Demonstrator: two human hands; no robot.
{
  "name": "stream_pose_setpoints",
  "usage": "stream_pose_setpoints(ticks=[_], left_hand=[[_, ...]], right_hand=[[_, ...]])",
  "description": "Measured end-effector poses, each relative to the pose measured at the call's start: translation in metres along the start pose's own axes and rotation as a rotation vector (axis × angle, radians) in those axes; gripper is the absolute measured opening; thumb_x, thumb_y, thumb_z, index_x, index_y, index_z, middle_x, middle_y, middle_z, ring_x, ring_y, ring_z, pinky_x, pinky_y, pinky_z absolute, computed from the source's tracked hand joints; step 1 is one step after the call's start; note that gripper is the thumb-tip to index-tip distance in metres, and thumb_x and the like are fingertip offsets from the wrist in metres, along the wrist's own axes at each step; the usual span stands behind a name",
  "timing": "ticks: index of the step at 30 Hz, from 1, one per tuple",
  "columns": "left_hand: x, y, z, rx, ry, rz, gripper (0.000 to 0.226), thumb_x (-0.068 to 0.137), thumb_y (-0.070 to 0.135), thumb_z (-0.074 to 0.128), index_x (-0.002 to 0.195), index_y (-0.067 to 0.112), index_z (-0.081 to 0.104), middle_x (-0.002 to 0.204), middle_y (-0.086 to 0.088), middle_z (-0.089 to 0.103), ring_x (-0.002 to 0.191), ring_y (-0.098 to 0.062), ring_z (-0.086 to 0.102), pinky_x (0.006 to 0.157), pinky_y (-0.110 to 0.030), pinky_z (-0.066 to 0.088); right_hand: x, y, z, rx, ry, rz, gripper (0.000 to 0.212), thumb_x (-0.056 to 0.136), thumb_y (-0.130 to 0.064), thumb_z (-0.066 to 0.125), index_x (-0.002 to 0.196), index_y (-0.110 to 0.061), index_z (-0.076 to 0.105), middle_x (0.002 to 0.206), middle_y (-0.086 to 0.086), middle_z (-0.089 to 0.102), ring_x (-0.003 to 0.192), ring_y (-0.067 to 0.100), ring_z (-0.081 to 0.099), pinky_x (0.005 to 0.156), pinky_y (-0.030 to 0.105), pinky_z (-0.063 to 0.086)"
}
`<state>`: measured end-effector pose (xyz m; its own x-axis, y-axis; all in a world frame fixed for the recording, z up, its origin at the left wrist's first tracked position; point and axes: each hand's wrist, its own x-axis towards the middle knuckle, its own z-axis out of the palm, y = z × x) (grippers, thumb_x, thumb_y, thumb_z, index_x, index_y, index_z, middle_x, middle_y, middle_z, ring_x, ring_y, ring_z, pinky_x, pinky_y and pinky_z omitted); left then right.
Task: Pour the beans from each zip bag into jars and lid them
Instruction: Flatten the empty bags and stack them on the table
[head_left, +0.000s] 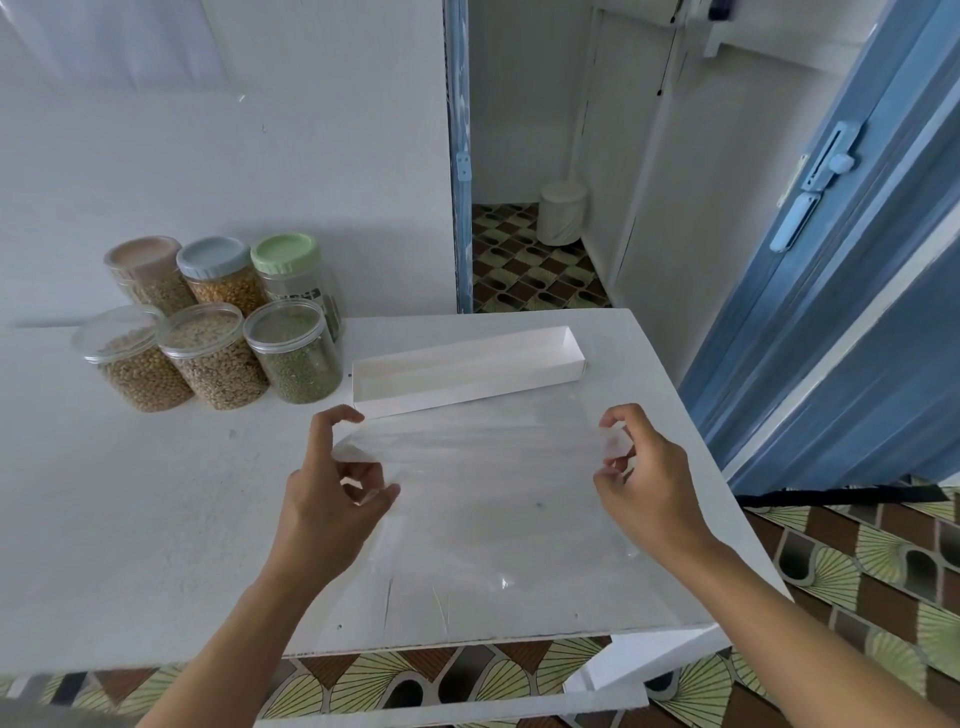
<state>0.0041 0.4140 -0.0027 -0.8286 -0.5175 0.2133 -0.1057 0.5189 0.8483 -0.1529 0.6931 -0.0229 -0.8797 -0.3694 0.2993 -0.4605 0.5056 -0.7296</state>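
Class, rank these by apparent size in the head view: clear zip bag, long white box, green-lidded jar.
Largest first: clear zip bag, nearest the camera; long white box; green-lidded jar, partly hidden behind a clear-lidded jar.

A home: patterned floor tiles, blue door, pantry jars.

We see a white table carrying six lidded jars clustered at its back left, with a long open white box beside them.
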Motion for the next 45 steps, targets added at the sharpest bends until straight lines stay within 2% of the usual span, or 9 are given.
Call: stream_pose_setpoints(ticks=[7, 16, 20, 25, 28, 33, 38, 42, 45], left_hand=[[-0.003, 0.002, -0.013, -0.380, -0.051, -0.238, 0.072, 0.082, -0.011, 0.076, 0.129, 0.035, 0.046, 0.092, -0.009, 0.076, 0.098, -0.031, 0.070, 0.096, -0.050, 0.055], [-0.009, -0.002, -0.011, -0.292, -0.030, -0.007, 0.051, 0.084, 0.013, 0.084, 0.120, 0.037, 0.057, 0.092, -0.005, 0.077, 0.084, -0.027, 0.071, 0.077, -0.039, 0.058], [-0.002, -0.012, -0.014, -0.132, -0.042, 0.064, 0.022, 0.083, 0.038, 0.084, 0.102, 0.033, 0.076, 0.099, 0.007, 0.075, 0.088, -0.018, 0.072, 0.073, -0.024, 0.058], [0.011, -0.019, -0.023, 0.245, -0.064, 0.276, 0.024, 0.084, 0.045, 0.071, 0.100, 0.029, 0.080, 0.100, 0.007, 0.057, 0.082, -0.013, 0.060, 0.060, -0.024, 0.048], [0.020, -0.021, -0.033, 0.383, -0.135, 0.393, 0.031, 0.094, 0.055, 0.065, 0.102, 0.029, 0.079, 0.097, 0.015, 0.058, 0.086, -0.006, 0.060, 0.070, -0.028, 0.051], [0.032, -0.024, -0.038, 0.499, -0.360, 0.505, 0.037, 0.095, 0.066, 0.053, 0.113, 0.039, 0.072, 0.092, 0.023, 0.061, 0.092, -0.004, 0.057, 0.079, -0.037, 0.050], [0.047, -0.013, -0.042, 0.441, -0.638, 0.314, 0.031, 0.088, 0.074, 0.053, 0.097, 0.049, 0.069, 0.098, 0.020, 0.061, 0.099, -0.004, 0.057, 0.068, -0.016, 0.049], [0.054, -0.016, -0.041, 0.532, -0.792, 0.248, 0.046, 0.077, 0.090, 0.049, 0.098, 0.053, 0.067, 0.105, 0.022, 0.061, 0.107, 0.001, 0.054, 0.078, -0.015, 0.047], [0.056, -0.012, -0.046, 0.477, -0.890, 0.151, 0.056, 0.073, 0.094, 0.049, 0.105, 0.055, 0.072, 0.104, 0.023, 0.064, 0.103, 0.000, 0.058, 0.084, -0.015, 0.045]], right_hand=[[-0.004, 0.003, -0.007, 0.125, 0.012, 0.066, 0.041, 0.088, -0.014, 0.077, 0.119, -0.029, 0.055, 0.086, -0.011, 0.065, 0.083, 0.009, 0.064, 0.069, 0.018, 0.057], [-0.004, 0.005, -0.009, 0.202, -0.036, 0.007, 0.040, 0.092, 0.004, 0.064, 0.113, -0.029, 0.071, 0.109, -0.004, 0.059, 0.072, 0.018, 0.059, 0.061, 0.015, 0.049], [0.001, 0.006, -0.010, 0.149, -0.025, -0.019, 0.013, 0.087, -0.015, 0.079, 0.099, -0.017, 0.078, 0.103, -0.007, 0.060, 0.076, 0.010, 0.058, 0.064, 0.014, 0.048], [0.011, 0.009, -0.011, -0.126, -0.093, -0.158, 0.020, 0.097, -0.035, 0.067, 0.087, -0.017, 0.067, 0.088, -0.014, 0.056, 0.081, 0.009, 0.058, 0.067, 0.021, 0.046], [0.015, 0.011, -0.019, -0.164, -0.180, -0.252, 0.008, 0.097, -0.019, 0.068, 0.092, -0.025, 0.065, 0.089, -0.019, 0.057, 0.091, 0.006, 0.056, 0.076, 0.024, 0.044], [0.022, 0.004, -0.027, -0.053, -0.331, -0.251, 0.039, 0.081, 0.010, 0.070, 0.098, -0.025, 0.075, 0.096, -0.021, 0.065, 0.104, 0.004, 0.057, 0.089, 0.013, 0.044], [0.037, -0.009, -0.031, 0.095, -0.649, 0.065, 0.017, 0.084, -0.031, 0.063, 0.096, -0.032, 0.075, 0.101, -0.025, 0.070, 0.102, 0.000, 0.062, 0.091, 0.026, 0.045], [0.044, -0.010, -0.028, 0.218, -0.836, 0.160, 0.061, 0.076, -0.076, 0.057, 0.100, -0.024, 0.080, 0.108, -0.012, 0.075, 0.104, 0.001, 0.065, 0.107, 0.030, 0.039], [0.051, -0.007, -0.024, 0.158, -0.877, 0.210, 0.084, 0.062, -0.099, 0.044, 0.096, -0.031, 0.080, 0.099, -0.009, 0.075, 0.094, 0.008, 0.066, 0.094, 0.029, 0.040]])
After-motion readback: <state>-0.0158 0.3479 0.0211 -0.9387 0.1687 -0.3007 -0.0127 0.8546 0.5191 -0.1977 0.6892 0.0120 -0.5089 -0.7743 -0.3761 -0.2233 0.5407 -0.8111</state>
